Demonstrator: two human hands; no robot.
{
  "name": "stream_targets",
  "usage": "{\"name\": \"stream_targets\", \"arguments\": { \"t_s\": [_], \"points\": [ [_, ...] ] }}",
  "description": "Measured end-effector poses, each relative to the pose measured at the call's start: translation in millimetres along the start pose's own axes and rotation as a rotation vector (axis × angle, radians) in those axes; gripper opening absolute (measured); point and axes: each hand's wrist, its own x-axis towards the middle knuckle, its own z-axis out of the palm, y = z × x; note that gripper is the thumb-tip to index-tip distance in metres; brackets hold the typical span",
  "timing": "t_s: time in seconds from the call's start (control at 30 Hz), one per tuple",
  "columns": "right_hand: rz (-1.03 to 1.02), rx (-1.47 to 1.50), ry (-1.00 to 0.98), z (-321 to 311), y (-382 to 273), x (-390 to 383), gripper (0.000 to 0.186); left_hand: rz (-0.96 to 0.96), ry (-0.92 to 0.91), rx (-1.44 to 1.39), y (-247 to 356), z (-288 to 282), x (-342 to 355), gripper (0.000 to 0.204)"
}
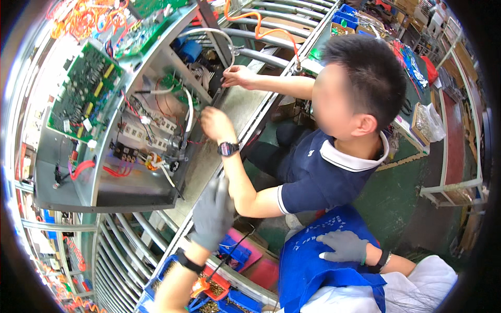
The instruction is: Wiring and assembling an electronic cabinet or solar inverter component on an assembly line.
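Observation:
My left hand point(211, 214), in a grey glove, rests near the rail edge beside the open metal chassis point(133, 190), its fingers stretched out and holding nothing visible. My right hand point(342, 246), also gloved, lies open on a blue apron point(308, 266) over my body. A co-worker point(329, 172) in a navy polo leans at the chassis, one hand at a black part near a white cable point(188, 104), the other just inside its near side. The chassis holds wiring, terminal blocks point(146, 130) and a green circuit board point(83, 91).
Roller conveyor point(117, 250) runs under and beside the chassis. Below my left hand are blue bins point(232, 305) of small fasteners, a red tray point(216, 287) and an orange-handled tool point(201, 286). An orange coiled hose point(258, 21) crosses the rails. Shelving point(451, 182) stands at the right.

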Motion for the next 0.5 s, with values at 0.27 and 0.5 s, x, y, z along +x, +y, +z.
{"name": "stream_targets", "arguments": {
  "t_s": [0.27, 0.5],
  "points": [
    [-0.093, 0.008, -0.105, -35, 32, -7, 0.058, -0.639, 0.036, -0.347, 93, -15, -99, 0.052],
    [-0.177, -0.059, -0.128, -96, 87, -19, 0.058, -1.082, 0.082, -0.469, 198, 24, -133, 0.052]
  ]
}}
